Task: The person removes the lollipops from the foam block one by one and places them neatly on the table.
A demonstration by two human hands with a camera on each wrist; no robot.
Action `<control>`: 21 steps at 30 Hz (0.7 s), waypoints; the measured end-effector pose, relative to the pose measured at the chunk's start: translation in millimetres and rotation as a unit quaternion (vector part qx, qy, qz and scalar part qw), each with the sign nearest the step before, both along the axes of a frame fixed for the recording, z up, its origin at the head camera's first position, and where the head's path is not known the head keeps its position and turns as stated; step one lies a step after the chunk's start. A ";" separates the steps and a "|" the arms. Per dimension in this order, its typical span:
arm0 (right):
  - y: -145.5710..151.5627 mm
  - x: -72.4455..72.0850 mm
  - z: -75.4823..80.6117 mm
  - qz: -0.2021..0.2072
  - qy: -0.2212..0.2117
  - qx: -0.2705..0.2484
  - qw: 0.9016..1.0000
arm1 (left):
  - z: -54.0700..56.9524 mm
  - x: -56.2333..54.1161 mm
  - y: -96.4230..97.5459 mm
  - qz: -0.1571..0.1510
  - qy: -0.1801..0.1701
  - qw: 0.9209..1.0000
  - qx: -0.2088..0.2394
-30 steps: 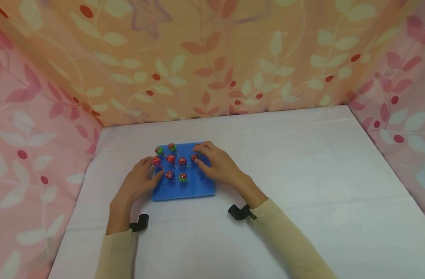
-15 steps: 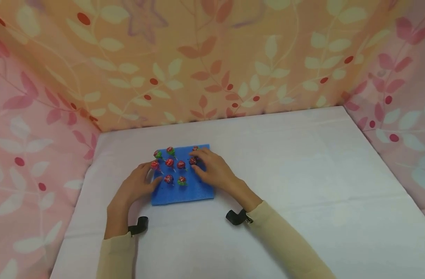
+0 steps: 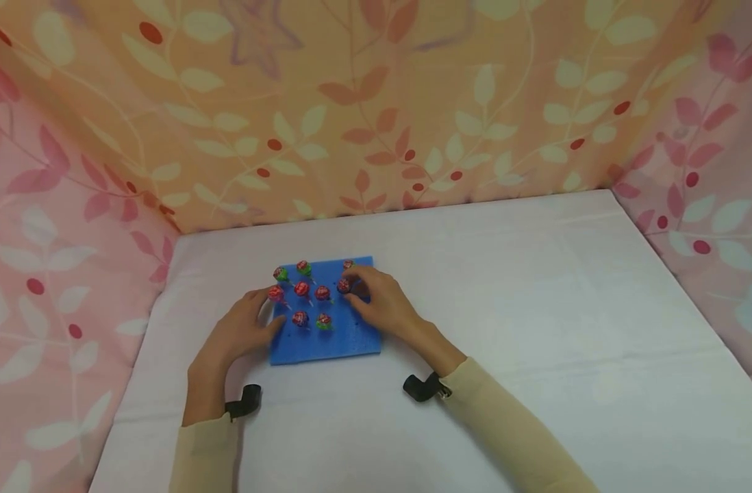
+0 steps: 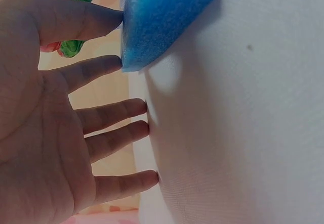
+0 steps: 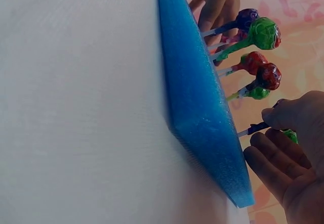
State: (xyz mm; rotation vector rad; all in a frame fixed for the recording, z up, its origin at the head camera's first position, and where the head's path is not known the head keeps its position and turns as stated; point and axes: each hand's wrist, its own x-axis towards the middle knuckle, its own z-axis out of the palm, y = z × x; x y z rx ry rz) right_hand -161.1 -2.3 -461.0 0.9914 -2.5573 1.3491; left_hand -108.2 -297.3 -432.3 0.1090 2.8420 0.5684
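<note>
Several wrapped lollipops stand on their sticks in a flat blue foam block (image 3: pixel 345 346). My right hand (image 3: pixel 385 305) is over the block's right side. Its thumb and forefinger pinch a dark-wrapped lollipop (image 3: pixel 343 286) near the head, and the stick (image 5: pixel 244 132) still meets the foam in the right wrist view. Just behind that one is another lollipop (image 3: pixel 348 264), partly covered by the fingers. My left hand (image 3: pixel 240 329) lies at the block's left edge with fingers spread and fairly straight. Its thumb and forefinger tips touch the foam (image 4: pixel 152 27) in the left wrist view.
The block lies on a white-covered table (image 3: pixel 536 294), left of the middle. Floral cloth (image 3: pixel 376 103) hangs behind it and at both sides. Close to the left fingers leans a red lollipop (image 3: pixel 276 294). A black wrist camera (image 3: pixel 420 388) juts from each sleeve.
My right thumb and forefinger have closed in on the dark-wrapped lollipop. The left hand stays at the block's edge. The whole head view has shifted slightly.
</note>
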 end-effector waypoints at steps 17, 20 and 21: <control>-5.7 0.7 -4.7 -0.007 -0.010 -0.029 0.999 | -0.6 0.7 -0.9 0.007 -0.009 1.000 0.010; -5.1 1.0 -2.3 -0.010 -0.008 -0.048 0.999 | -1.6 0.8 -1.4 0.010 -0.006 1.000 0.010; -4.8 1.4 -1.0 -0.010 -0.006 -0.056 0.998 | -1.9 0.6 -1.7 0.010 -0.006 1.000 0.010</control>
